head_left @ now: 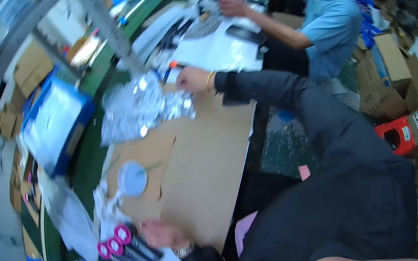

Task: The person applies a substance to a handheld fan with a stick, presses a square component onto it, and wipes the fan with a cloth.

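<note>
Sitting beside black tubes [141, 250], the seemingly unclenched left hand [163, 235] could, swinging sideways, set them rolling; blur hides whether the right hand [194, 80] grips anything.

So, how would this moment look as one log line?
left hand: beside pink-ended black cylinders | right hand: near crumpled silvery plastic, grip unclear | cardboard sheet: between hands

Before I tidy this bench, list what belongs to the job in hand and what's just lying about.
Likely in use: cardboard sheet, shiny plastic by the right hand, pink-ended tubes beside the left hand.
Apparently lying about: blue tray, red box, brown carton.
</note>
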